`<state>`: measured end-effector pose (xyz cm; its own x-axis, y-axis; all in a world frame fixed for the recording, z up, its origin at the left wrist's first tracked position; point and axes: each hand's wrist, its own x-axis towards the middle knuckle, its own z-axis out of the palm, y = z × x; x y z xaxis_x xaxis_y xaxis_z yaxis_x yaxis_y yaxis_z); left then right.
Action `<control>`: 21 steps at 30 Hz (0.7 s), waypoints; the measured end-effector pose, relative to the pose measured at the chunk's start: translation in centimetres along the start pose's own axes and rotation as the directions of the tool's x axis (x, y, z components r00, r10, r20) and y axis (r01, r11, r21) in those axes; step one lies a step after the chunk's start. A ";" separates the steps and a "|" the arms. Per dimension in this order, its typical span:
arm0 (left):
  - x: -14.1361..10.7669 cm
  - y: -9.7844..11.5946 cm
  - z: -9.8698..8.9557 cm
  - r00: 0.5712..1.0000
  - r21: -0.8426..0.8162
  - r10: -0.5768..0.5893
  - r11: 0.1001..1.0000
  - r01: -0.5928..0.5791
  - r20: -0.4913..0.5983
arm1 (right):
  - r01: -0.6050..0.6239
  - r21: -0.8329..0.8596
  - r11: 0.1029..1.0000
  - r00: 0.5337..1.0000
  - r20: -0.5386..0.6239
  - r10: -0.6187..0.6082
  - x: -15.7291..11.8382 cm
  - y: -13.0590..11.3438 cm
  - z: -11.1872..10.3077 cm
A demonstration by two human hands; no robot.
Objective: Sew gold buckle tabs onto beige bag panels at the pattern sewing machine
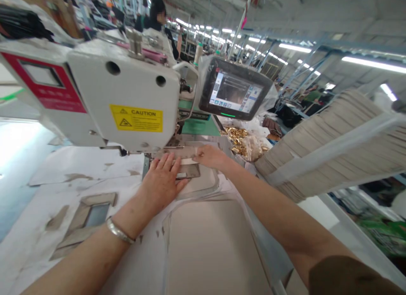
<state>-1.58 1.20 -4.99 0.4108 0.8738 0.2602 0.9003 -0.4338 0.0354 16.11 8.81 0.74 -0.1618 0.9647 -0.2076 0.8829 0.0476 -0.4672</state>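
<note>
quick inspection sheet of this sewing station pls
surface: white-covered machine table, scuffed with brown marks
job's things: tan piece with a dark cutout plate below the sewing machine head; pale strip on it
clutter: gold metal fittings in a clear bag; bundled beige panels; framed template
hands: left hand flat on the piece, bangle on wrist; right hand with fingertips on the strip
cables: nothing seen
surroundings: plastic-wrapped touchscreen; co-worker beyond; rows of machines under strip lights
</note>
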 end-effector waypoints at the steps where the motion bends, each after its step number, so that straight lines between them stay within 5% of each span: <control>1: 0.0 0.0 0.0 1.000 -0.001 0.001 1.000 -0.001 0.000 | 0.008 -0.001 1.000 0.999 -0.041 -0.008 -0.2 -0.4 -0.2; 3: 0.0 0.0 0.1 1.000 -0.005 0.004 1.000 -0.004 -0.004 | -0.064 0.126 0.990 0.998 -0.019 0.067 -0.5 -1.1 -0.6; 6: 0.0 0.0 0.1 1.000 -0.009 0.011 1.000 -0.011 -0.008 | -0.252 0.460 0.851 0.965 0.185 0.186 -0.6 -1.3 -1.1; 12: 0.0 0.0 0.2 1.000 -0.003 0.008 1.000 -0.008 0.024 | -0.369 0.721 0.586 0.923 0.358 0.140 -0.2 0.9 -1.0; 21: 0.1 0.0 0.2 1.000 -0.003 0.007 1.000 -0.007 0.017 | -0.319 0.724 0.611 0.944 0.302 0.135 -0.2 2.1 0.0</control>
<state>-1.51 1.36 -5.19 0.4199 0.8743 0.2435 0.8968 -0.4409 0.0364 17.94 8.72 -0.22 -0.1668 0.8388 -0.5183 0.2720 -0.4662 -0.8418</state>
